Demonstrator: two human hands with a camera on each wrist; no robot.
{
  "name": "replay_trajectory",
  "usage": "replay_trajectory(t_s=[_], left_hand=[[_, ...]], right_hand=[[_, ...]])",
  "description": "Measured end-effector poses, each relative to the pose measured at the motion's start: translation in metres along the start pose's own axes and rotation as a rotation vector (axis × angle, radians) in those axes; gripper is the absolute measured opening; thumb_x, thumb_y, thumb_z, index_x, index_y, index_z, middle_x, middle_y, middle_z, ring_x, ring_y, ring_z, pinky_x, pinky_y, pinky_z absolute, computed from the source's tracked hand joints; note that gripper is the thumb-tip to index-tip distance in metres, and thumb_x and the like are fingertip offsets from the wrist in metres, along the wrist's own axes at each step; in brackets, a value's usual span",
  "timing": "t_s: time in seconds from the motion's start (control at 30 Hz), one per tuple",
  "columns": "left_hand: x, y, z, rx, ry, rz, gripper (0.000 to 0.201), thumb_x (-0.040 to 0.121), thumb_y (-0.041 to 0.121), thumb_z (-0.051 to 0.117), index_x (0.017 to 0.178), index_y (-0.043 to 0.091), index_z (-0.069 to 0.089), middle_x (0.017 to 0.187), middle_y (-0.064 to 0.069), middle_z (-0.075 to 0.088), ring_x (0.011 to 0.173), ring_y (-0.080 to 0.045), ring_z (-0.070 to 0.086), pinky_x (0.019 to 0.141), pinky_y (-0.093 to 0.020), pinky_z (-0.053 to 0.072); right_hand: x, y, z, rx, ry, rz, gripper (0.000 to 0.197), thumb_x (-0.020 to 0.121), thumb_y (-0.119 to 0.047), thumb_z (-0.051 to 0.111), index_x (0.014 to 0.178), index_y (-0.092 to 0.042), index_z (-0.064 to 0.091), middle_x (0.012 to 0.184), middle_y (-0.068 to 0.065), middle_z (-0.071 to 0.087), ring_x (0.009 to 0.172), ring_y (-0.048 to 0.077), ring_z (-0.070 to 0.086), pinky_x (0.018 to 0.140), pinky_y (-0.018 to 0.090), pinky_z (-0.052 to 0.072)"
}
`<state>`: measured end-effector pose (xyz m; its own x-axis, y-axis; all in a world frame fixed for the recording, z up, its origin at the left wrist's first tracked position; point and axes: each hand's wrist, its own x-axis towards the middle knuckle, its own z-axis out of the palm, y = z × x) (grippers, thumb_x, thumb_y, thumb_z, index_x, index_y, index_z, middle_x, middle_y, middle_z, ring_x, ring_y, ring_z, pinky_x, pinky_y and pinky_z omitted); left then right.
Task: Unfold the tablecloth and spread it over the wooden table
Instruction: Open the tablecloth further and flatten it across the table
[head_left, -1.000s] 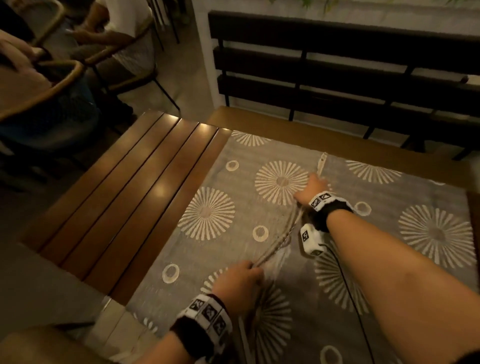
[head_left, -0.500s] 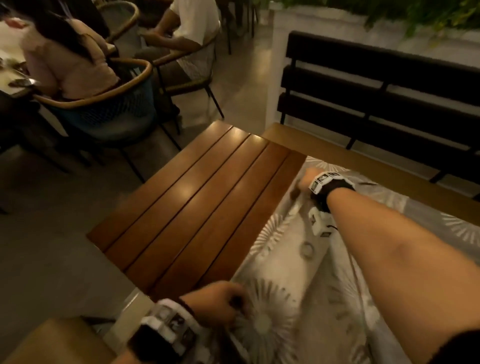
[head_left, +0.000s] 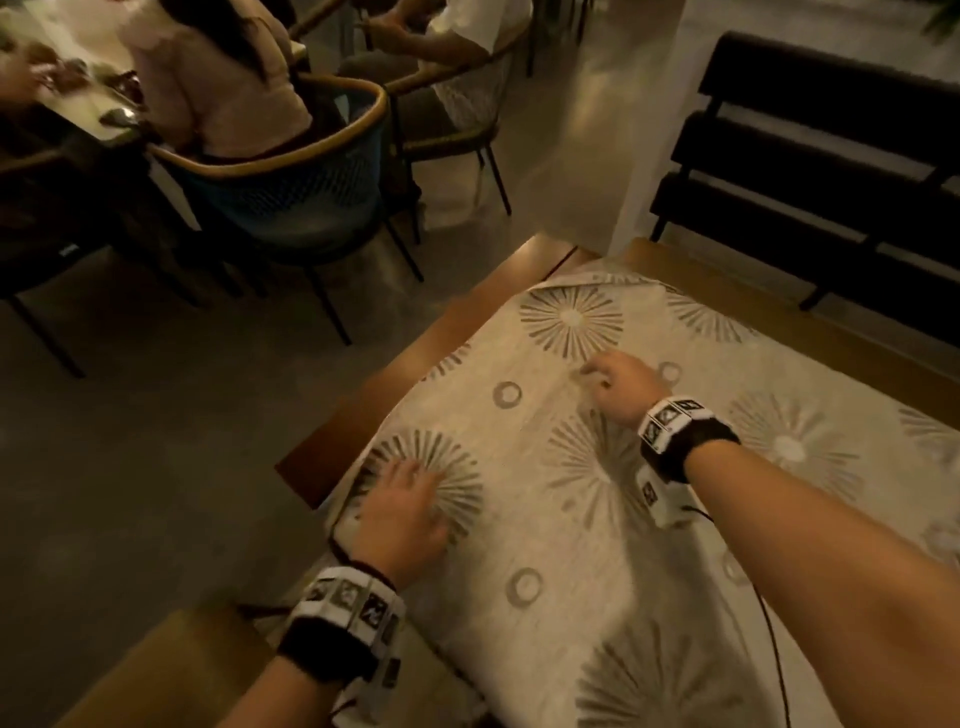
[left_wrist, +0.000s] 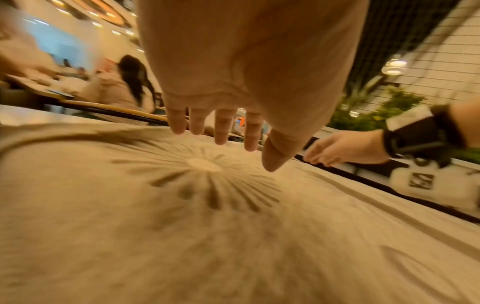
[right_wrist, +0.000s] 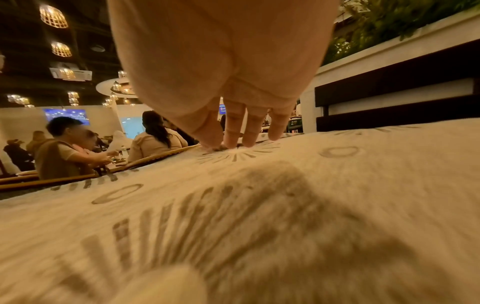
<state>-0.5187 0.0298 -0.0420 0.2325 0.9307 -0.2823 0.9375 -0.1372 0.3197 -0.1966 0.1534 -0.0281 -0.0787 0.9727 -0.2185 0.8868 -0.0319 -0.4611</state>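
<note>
From the head view the cloth (head_left: 597, 467) lies opened across most of the table (head_left: 415, 343); a strip of bare wood shows along the edge toward ten o'clock, so I judge it needs shifting that way; the left hand (head_left: 402, 512) lies flat with straight, spread fingers on a sunburst print near the corner at eight o'clock, likely to smooth or slide the fabric; the right hand (head_left: 621, 384) sits toward twelve o'clock, its fingertips down on the weave; a bench (head_left: 810, 171) stands at two o'clock and diners' chairs (head_left: 291, 187) at eleven.

In the left wrist view the left hand (left_wrist: 233, 82) hangs with fingers (left_wrist: 222, 127) straight and apart, holding nothing; whether they touch the cloth (left_wrist: 207, 226) I cannot tell.

In the right wrist view the right hand (right_wrist: 221, 72) has fingers (right_wrist: 233, 131) extended, tips pressing the cloth (right_wrist: 259, 205) at a sunburst, gripping nothing, seemingly to pin it or push it.
</note>
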Motion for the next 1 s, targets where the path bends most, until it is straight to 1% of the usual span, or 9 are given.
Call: replay_trajectory(t_s=[0.1,0.2,0.27,0.47,0.6,0.73,0.8,0.9,1.0], left_hand=[[-0.003,0.039,0.011,0.016,-0.104,0.195,0.049,0.087,0.033,0.052,0.136,0.025,0.048,0.148,-0.006,0.039,0.139,-0.029,0.029,0.116,-0.042,0.025],[-0.007,0.073,0.023,-0.005,-0.211,0.376,0.043,0.089,0.025,0.049,0.132,0.020,0.050,0.141,-0.005,0.044,0.131,-0.025,0.037,0.110,-0.040,0.030],[-0.006,0.094,0.028,0.027,-0.243,0.467,0.041,0.090,0.024,0.046,0.130,0.019,0.051,0.133,-0.003,0.050,0.124,-0.024,0.042,0.104,-0.039,0.036],[0.014,0.192,0.034,0.153,-0.450,0.564,0.041,0.094,0.027,0.043,0.134,0.018,0.047,0.133,-0.008,0.053,0.119,-0.028,0.050,0.097,-0.038,0.043],[0.018,0.293,0.045,0.123,-0.545,0.663,0.038,0.092,0.024,0.050,0.129,0.016,0.052,0.125,-0.010,0.061,0.114,-0.030,0.056,0.090,-0.033,0.045],[0.026,0.385,0.076,-0.110,-0.600,0.606,0.035,0.091,0.020,0.053,0.126,0.018,0.056,0.111,-0.007,0.067,0.103,-0.026,0.062,0.083,-0.030,0.048],[0.027,0.422,0.093,-0.236,-0.602,0.543,0.041,0.090,0.018,0.058,0.130,0.015,0.052,0.106,-0.013,0.067,0.096,-0.029,0.065,0.083,-0.037,0.053],[0.028,0.461,0.112,-0.331,-0.618,0.460,0.062,0.085,0.019,0.067,0.140,0.018,0.038,0.131,-0.017,0.052,0.109,-0.032,0.059,0.087,-0.038,0.052],[0.029,0.485,0.135,-0.300,-0.635,0.451,0.077,0.076,0.021,0.077,0.141,0.023,0.035,0.140,-0.016,0.044,0.116,-0.037,0.055,0.087,-0.039,0.052]], right_hand=[[-0.032,0.007,0.010,0.023,0.021,-0.015,0.025,0.087,-0.014,0.052,0.106,-0.018,0.068,0.115,0.007,0.062,0.108,0.027,0.057,0.093,0.037,0.046],[-0.082,0.022,0.016,0.031,0.055,0.016,0.030,0.080,-0.024,0.044,0.097,-0.021,0.069,0.105,0.001,0.065,0.100,0.024,0.059,0.088,0.038,0.048],[-0.121,0.042,0.015,0.025,0.063,0.093,0.039,0.074,-0.029,0.041,0.098,-0.022,0.070,0.105,0.001,0.065,0.102,0.025,0.058,0.090,0.039,0.047],[-0.258,0.122,0.000,-0.045,0.120,0.466,0.037,0.083,-0.033,0.046,0.111,-0.021,0.067,0.110,0.004,0.059,0.107,0.029,0.054,0.089,0.038,0.043],[-0.331,0.152,0.000,-0.083,0.088,0.573,0.041,0.085,-0.044,0.051,0.117,-0.018,0.059,0.110,0.007,0.053,0.105,0.029,0.052,0.086,0.036,0.042],[-0.375,0.148,0.003,-0.072,0.088,0.605,0.061,0.078,-0.062,0.053,0.121,-0.019,0.051,0.115,0.009,0.051,0.109,0.032,0.050,0.088,0.039,0.042],[-0.397,0.144,0.010,-0.037,0.013,0.644,0.081,0.072,-0.072,0.050,0.133,-0.021,0.040,0.126,0.010,0.048,0.115,0.034,0.048,0.092,0.044,0.042],[-0.420,0.138,0.028,0.003,-0.098,0.627,0.092,0.074,-0.069,0.055,0.147,-0.025,0.019,0.140,0.013,0.035,0.126,0.036,0.038,0.099,0.049,0.038],[-0.429,0.137,0.034,0.030,-0.118,0.578,0.087,0.079,-0.053,0.059,0.149,-0.027,0.015,0.149,0.013,0.025,0.135,0.036,0.027,0.107,0.052,0.028]])
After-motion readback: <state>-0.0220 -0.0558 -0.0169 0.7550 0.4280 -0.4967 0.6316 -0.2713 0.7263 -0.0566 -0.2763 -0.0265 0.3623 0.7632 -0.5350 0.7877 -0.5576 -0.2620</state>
